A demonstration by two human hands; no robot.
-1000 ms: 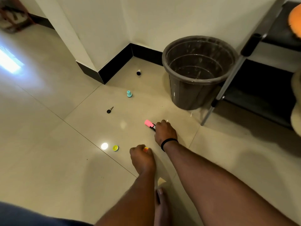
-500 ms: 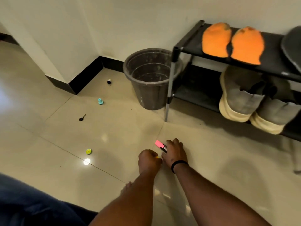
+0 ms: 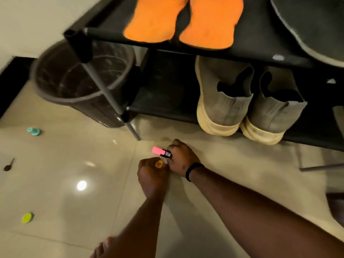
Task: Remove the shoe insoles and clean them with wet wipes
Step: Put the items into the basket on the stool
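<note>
Down on the tiled floor [image 3: 55, 183], in front of the shoe rack [image 3: 260, 51], both hands sit low together, probably gathering small clutter before any shoe work; the right hand [image 3: 181, 158] curls its fingers round a pink-capped marker [image 3: 161, 152]; the left hand [image 3: 151, 176] is fisted about a small yellow-orange object [image 3: 159, 164]; the grey shoes [image 3: 223, 101], insoles presumably inside, wait untouched on the lower shelf just beyond; no wet wipes are visible.
</note>
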